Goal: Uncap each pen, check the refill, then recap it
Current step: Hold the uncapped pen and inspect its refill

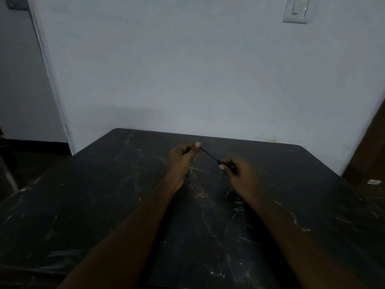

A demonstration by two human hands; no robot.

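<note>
Above the far middle of the dark table (125, 205), both hands hold one pen's parts. My left hand (182, 156) pinches the upper end of a thin blue refill (209, 154) between thumb and fingers. A small blue piece (188, 174) pokes out under this hand; what it is I cannot tell. My right hand (237, 171) is closed around the dark pen barrel (224, 163), whose open end points up and left. The refill runs slantwise from the left fingertips down into that barrel's mouth. Most of the barrel is hidden in the right fist.
The table is black with pale scratches and stands against a light blue-grey wall (208, 69). A light switch (296, 9) is high on the wall at right. A small white object (374, 181) lies beyond the table's right edge. A dark floor shows at left.
</note>
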